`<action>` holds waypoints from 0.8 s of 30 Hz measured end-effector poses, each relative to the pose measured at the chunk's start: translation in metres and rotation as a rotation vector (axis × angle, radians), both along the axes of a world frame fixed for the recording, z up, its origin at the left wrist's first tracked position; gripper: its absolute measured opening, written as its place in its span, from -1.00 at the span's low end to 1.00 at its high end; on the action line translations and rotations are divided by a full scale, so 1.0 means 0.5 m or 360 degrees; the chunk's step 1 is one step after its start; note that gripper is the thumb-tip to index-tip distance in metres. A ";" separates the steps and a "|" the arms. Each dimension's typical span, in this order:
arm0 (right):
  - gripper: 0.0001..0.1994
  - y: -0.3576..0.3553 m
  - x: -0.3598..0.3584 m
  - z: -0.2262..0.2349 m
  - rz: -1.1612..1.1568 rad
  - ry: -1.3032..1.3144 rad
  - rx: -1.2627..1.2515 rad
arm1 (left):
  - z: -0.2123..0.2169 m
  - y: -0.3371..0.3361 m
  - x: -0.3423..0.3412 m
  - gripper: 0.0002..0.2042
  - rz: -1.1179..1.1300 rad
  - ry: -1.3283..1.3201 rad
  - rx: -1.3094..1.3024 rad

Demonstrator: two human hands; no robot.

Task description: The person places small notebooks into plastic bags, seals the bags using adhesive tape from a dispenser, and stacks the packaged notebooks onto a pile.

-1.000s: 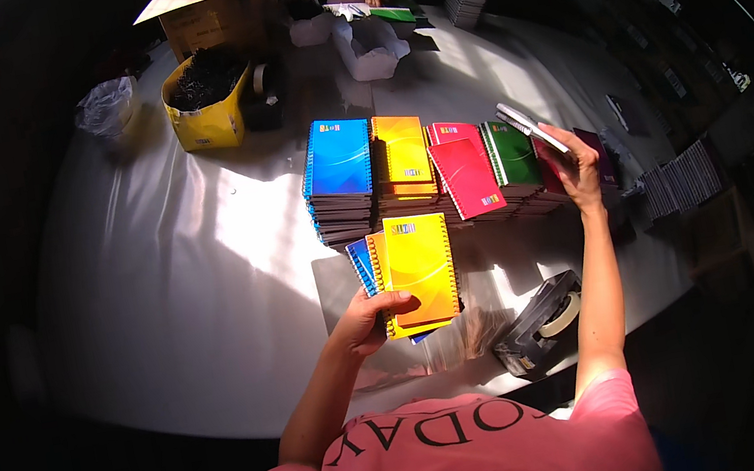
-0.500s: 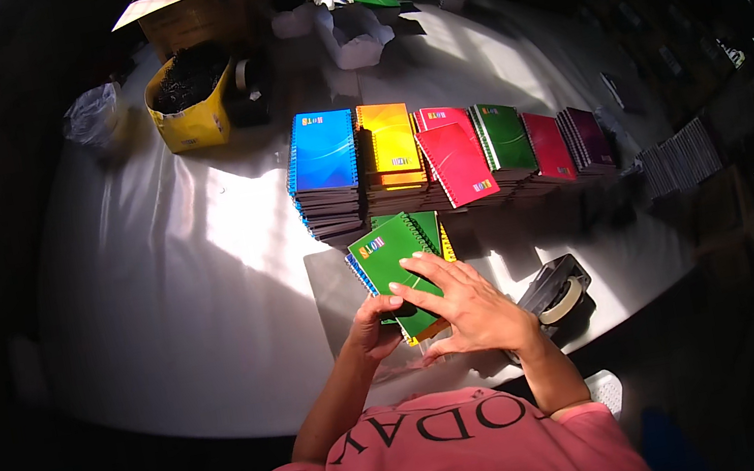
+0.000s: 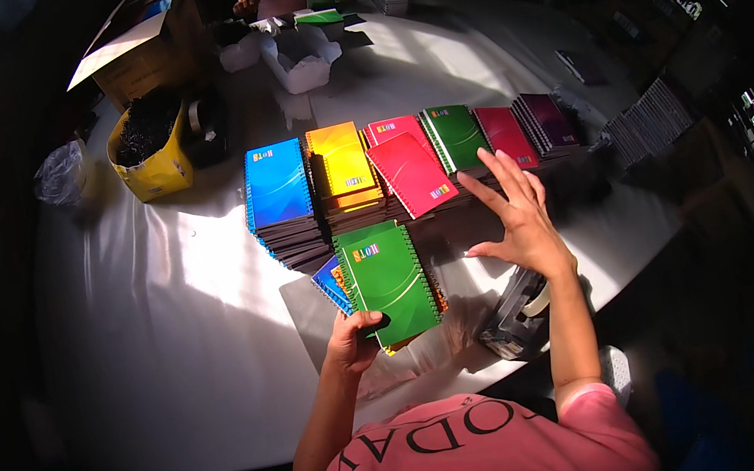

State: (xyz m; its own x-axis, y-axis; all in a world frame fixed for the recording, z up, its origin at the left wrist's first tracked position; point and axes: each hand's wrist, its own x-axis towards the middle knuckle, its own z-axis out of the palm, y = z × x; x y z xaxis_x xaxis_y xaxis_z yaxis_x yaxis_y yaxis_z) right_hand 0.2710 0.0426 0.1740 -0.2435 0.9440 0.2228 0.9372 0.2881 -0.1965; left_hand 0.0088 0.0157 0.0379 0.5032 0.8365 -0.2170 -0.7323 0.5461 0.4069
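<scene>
My left hand (image 3: 352, 341) grips a small bundle of spiral notebooks, its thumb on top. A green notebook (image 3: 391, 283) is uppermost; blue, orange and yellow edges stick out beneath it. My right hand (image 3: 521, 219) is raised with fingers spread, holding nothing, just in front of the notebook stacks. These stand in a row: blue (image 3: 277, 184), yellow (image 3: 339, 159), red with a crooked red notebook (image 3: 412, 174) on top, green (image 3: 453, 138), another red (image 3: 505, 136) and purple (image 3: 547, 121). My right hand is nearest the green and second red stacks.
A black tape dispenser (image 3: 515, 314) sits by my right forearm. Farther back are a yellow container of black coils (image 3: 151, 164), a clear plastic bag (image 3: 61, 176), a cardboard box (image 3: 138, 71) and a white tray (image 3: 303, 73). Another person's hand (image 3: 246, 4) shows across the table.
My right hand has left the green notebook and moved up and right toward the stacks, fingers spreading. My left hand keeps the bundle, now turned more upright. The view has shifted.
</scene>
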 end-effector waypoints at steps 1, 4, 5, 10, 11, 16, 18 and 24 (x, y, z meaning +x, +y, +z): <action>0.05 0.036 0.055 0.012 -0.0224 0.0025 0.0063 | 0.005 0.000 0.004 -0.51 -0.0038 -0.0009 -0.0023; -0.01 0.126 0.188 -0.035 -0.0416 -0.0202 -0.0241 | 0.005 0.003 0.009 -0.51 -0.0090 -0.0019 -0.0081; -0.08 0.144 0.214 -0.061 -0.0412 -0.0249 -0.0295 | 0.006 0.005 0.013 -0.51 -0.0085 -0.0001 -0.0065; -0.33 0.179 0.313 -0.130 -0.0101 0.0260 -0.0157 | 0.001 0.004 0.012 -0.52 -0.0090 0.0027 -0.0075; -0.34 0.182 0.313 -0.123 -0.0015 0.0307 -0.0137 | -0.001 0.003 0.009 -0.52 -0.0094 0.0025 -0.0096; -0.67 0.178 0.307 -0.054 -0.0362 0.0524 -0.0440 | 0.024 0.007 0.013 -0.53 -0.0118 0.0035 -0.0061; -0.71 0.172 0.344 -0.079 -0.0399 0.0524 -0.0004 | 0.025 0.007 0.020 -0.51 -0.0135 0.0052 -0.0027; -0.72 0.119 0.230 -0.050 -0.0121 0.1183 0.0725 | 0.023 0.011 0.030 -0.50 -0.0120 0.0183 0.0089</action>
State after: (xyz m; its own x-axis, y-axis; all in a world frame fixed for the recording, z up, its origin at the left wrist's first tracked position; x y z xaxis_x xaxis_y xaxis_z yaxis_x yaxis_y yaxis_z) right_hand 0.3861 0.1021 0.1489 0.1745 0.7323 0.6583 0.6321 0.4293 -0.6451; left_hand 0.0235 0.0212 0.0495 0.5395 0.8097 -0.2309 -0.6368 0.5717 0.5173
